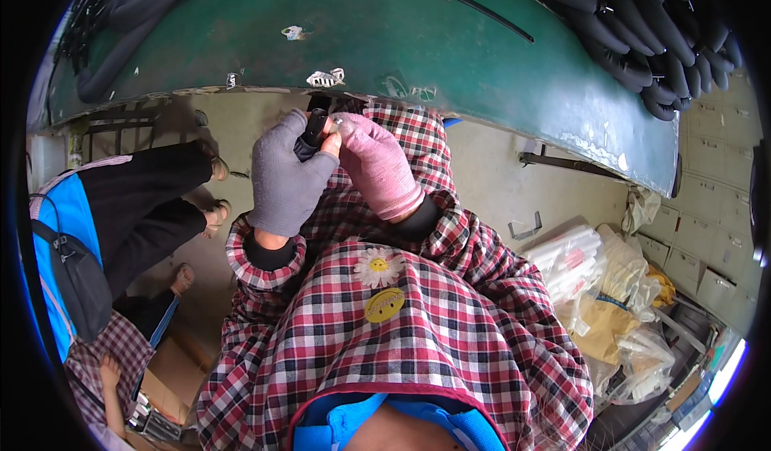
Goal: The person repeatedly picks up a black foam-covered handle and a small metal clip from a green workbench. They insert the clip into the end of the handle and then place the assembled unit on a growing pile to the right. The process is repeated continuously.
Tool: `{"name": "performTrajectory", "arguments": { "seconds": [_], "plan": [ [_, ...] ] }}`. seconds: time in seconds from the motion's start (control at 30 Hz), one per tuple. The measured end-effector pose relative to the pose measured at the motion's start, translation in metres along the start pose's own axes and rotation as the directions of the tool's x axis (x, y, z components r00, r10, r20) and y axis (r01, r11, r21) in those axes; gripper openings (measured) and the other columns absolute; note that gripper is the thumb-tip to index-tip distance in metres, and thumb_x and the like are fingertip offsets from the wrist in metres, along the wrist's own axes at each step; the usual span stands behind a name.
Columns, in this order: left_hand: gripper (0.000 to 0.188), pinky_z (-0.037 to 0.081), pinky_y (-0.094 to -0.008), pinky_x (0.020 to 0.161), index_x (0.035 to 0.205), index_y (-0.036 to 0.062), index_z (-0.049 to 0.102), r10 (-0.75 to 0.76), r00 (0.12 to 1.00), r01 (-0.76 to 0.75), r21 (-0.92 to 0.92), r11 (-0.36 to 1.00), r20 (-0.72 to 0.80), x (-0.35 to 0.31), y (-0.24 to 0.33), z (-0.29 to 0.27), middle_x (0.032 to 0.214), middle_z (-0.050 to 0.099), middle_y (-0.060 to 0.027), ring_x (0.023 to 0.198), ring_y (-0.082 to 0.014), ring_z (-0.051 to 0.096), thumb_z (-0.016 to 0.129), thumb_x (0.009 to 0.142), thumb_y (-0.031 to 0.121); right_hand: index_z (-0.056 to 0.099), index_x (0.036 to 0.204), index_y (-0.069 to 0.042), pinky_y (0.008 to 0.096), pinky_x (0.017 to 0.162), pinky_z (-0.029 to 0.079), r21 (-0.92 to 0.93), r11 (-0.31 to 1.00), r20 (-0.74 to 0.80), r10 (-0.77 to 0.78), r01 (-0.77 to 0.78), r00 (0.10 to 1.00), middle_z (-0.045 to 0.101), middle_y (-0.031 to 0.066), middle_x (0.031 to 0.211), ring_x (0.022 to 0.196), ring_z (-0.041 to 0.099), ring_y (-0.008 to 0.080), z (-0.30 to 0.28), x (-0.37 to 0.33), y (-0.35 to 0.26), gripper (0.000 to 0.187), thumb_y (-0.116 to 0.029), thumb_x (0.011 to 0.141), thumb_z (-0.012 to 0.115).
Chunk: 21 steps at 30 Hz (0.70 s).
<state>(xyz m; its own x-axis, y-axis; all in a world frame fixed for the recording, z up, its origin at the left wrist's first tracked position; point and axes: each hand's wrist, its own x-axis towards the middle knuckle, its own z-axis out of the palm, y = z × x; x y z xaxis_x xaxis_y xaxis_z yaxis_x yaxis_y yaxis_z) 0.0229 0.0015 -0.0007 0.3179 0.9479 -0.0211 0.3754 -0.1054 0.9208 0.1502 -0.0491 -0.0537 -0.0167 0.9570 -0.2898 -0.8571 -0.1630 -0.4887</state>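
My left hand (287, 176), in a grey glove with bare fingertips, is closed round a short black tube-like piece (313, 130) in front of my chest, just below the table's near edge. Close against it, my right hand (379, 170) in a pink fingerless glove has its fingers pinched together. A small shiny bit (338, 122) shows at those fingertips, too small to name. The far end of the black piece blends into the dark area under the table edge.
The green tabletop (361, 29) carries a thin black strip with a metal end (486, 13). Black padded tubes (642, 33) are heaped at its right; more lie left. A person in dark trousers (152, 186) is at left. Plastic bags (570, 262) and metal drawers (707, 210) stand at right.
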Motion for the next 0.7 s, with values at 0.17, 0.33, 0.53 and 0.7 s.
{"name": "performTrajectory", "arguments": {
  "seconds": [0.17,0.33,0.53,0.7],
  "plan": [
    [0.013,0.049,-0.0290,0.061,0.090,0.0009,0.065,-0.041,0.999,0.040,-0.124,0.991,-0.003,-0.002,0.000,0.005,0.074,0.066,-0.0078,0.065,-0.0116,0.062,0.074,0.084,0.008,0.066,0.116,0.003,0.0310,0.093,0.053,0.041,0.995,-0.083,-0.089,0.092,0.993,0.071,0.0075,0.110,0.100,0.067,0.0172,0.001,0.001,0.014,0.025,-0.014,0.098,0.063],
    [0.012,0.049,-0.0281,0.060,0.091,0.0011,0.066,0.054,0.999,-0.054,-0.053,0.997,0.003,-0.002,-0.003,0.005,0.074,0.066,-0.0076,0.064,-0.0121,0.062,0.073,0.084,0.007,0.065,0.114,0.004,0.0301,0.096,0.049,0.153,0.979,0.044,-0.142,0.134,0.989,0.070,0.0070,0.109,0.101,0.064,0.0172,0.004,0.003,0.010,0.024,-0.015,0.100,0.060],
    [0.018,0.050,-0.0343,0.062,0.094,0.0015,0.066,-0.052,0.998,0.052,0.007,0.999,0.035,-0.005,0.002,-0.001,0.074,0.066,-0.0133,0.066,-0.0216,0.065,0.074,0.082,0.011,0.063,0.118,-0.004,0.0214,0.073,0.042,-0.072,0.993,0.004,0.089,-0.089,0.996,0.059,-0.0054,0.093,0.080,0.050,0.0048,0.009,-0.006,-0.003,0.041,-0.040,0.098,0.064],
    [0.027,0.050,-0.0456,0.064,0.101,0.0047,0.068,0.016,0.998,-0.022,0.112,0.993,0.057,-0.009,-0.013,-0.004,0.078,0.064,-0.0203,0.074,-0.0407,0.064,0.074,0.079,0.020,0.059,0.131,-0.003,0.0201,0.070,0.043,-0.159,0.986,0.038,0.046,-0.040,0.998,0.062,-0.0045,0.096,0.082,0.053,0.0044,0.007,-0.012,-0.004,0.051,-0.040,0.096,0.067]
  ]
}}
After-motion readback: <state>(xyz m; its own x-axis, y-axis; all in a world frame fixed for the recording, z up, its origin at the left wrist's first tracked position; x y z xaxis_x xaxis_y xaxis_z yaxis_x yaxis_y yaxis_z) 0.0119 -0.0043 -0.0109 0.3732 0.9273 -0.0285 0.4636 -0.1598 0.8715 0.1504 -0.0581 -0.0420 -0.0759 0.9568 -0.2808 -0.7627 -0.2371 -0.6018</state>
